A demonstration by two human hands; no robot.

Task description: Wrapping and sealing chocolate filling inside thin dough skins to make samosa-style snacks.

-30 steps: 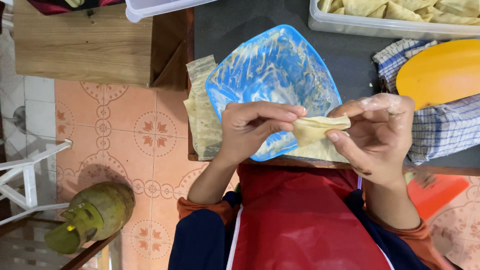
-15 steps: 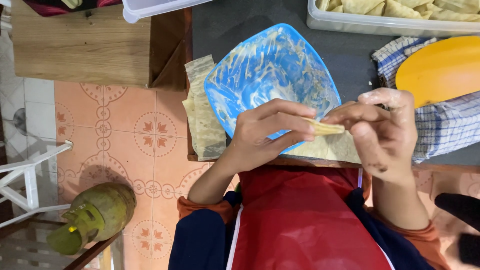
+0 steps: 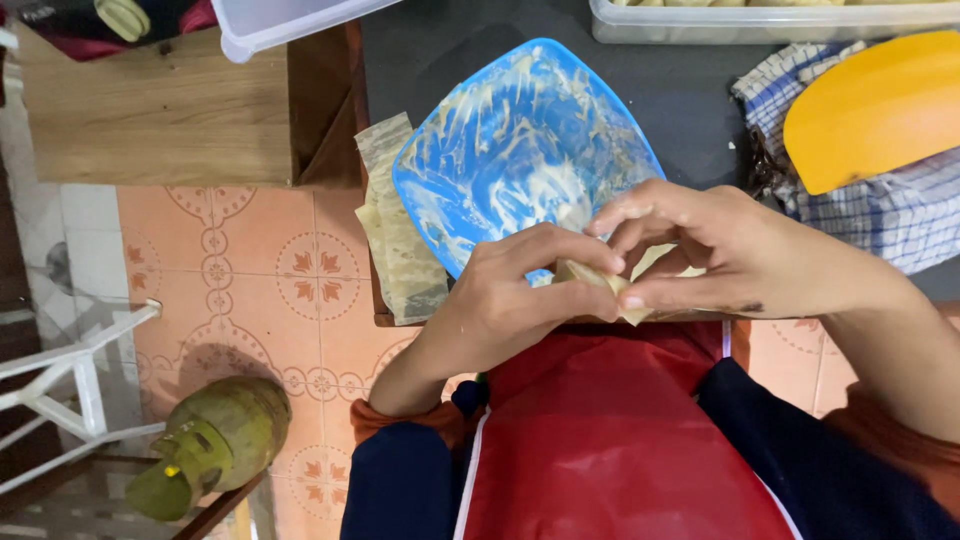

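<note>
Wrapper: a small pale folded dough wrapper [image 3: 600, 290] is pinched between both hands, right at the near table [image 3: 450, 50] edge.
Left hand [image 3: 510, 305]: fingers curled shut on it.
Right hand [image 3: 740, 250]: fingertips closed on its other end.
Plate: a smeared blue square plastic plate [image 3: 500, 150] is seen just behind.
Containers: a clear plastic tub [image 3: 760, 25] sits at the far edge, an orange lid [image 3: 880, 105] on checked cloth [image 3: 900, 210].

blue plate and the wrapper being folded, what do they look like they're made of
The blue plate looks like glossy moulded plastic: thin rim, even colour, smeared with pale paste. The wrapper, pinched between left hand and right hand, seems thin, pale dough, soft and matte, since it creases under the fingers.
</note>
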